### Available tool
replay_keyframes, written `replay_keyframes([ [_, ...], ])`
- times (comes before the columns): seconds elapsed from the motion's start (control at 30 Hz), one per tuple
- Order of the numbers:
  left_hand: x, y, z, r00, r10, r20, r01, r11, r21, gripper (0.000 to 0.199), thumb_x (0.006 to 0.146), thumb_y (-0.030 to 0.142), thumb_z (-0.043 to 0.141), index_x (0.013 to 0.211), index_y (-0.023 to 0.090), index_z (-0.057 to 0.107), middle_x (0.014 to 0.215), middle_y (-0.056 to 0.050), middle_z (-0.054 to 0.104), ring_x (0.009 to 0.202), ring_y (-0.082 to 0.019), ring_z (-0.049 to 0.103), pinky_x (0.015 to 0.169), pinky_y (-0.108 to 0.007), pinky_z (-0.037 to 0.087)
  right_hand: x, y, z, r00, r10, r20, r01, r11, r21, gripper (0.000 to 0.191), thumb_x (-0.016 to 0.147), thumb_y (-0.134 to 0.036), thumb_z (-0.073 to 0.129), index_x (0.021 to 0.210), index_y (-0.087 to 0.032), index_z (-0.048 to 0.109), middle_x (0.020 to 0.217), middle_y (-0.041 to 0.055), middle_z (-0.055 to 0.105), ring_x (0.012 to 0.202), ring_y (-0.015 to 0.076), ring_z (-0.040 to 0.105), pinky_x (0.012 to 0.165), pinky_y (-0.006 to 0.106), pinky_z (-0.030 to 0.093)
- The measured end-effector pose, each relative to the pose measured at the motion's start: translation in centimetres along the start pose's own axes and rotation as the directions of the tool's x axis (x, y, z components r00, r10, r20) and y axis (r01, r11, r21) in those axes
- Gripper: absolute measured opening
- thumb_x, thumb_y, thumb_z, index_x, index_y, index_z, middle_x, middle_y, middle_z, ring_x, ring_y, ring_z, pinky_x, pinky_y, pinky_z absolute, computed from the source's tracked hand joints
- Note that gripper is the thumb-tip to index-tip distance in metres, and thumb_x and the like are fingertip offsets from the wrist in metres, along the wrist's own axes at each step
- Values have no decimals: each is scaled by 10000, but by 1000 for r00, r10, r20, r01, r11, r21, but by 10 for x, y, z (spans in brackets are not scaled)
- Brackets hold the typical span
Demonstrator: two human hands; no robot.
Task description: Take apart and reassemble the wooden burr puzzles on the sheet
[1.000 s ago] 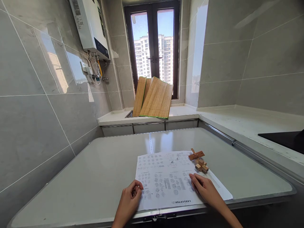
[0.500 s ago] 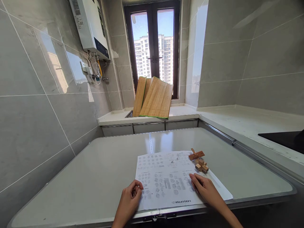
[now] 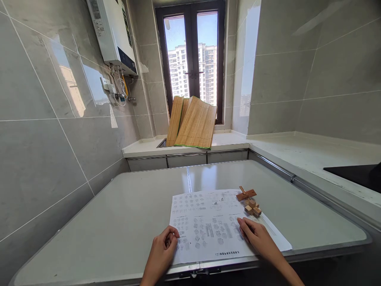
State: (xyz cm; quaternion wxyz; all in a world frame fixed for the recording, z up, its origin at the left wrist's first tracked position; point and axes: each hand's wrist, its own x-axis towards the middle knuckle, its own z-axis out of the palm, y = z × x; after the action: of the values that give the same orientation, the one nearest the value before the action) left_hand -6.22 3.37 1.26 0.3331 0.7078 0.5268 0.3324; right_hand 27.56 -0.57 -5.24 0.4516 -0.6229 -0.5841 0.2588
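A printed sheet of paper (image 3: 208, 222) with rows of small diagrams lies on the table. At its lower left edge rests my left hand (image 3: 163, 245), fingers curled in with no object visible in them. My right hand (image 3: 253, 233) lies on the right part of the sheet, its fingers bent and closed, likewise without a visible object. Just beyond the right hand, a light wooden interlocking block puzzle (image 3: 253, 207) sits on the sheet's right edge. Behind it is a darker brown puzzle of crossed flat wooden pieces (image 3: 246, 194). Neither hand touches the puzzles.
The pale folding table (image 3: 104, 230) has a centre seam and a metal latch (image 3: 198, 273) at its front edge. Behind it, a folded bamboo mat (image 3: 196, 123) stands on the white counter (image 3: 143, 147). A black cooktop (image 3: 357, 176) is at the right.
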Motion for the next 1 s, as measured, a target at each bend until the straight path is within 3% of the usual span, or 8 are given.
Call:
replay_keyframes([
  [1.0, 2, -8, 1, 1000, 16, 26, -17, 1000, 24, 210, 865, 361, 462, 817, 199, 586, 616, 58, 365, 616, -146, 346, 595, -246, 279, 0, -2, -1, 1000, -10, -3, 10, 1000, 4, 536, 988, -625, 366, 637, -228, 450, 606, -15, 499, 625, 186, 488, 640, 301, 371],
])
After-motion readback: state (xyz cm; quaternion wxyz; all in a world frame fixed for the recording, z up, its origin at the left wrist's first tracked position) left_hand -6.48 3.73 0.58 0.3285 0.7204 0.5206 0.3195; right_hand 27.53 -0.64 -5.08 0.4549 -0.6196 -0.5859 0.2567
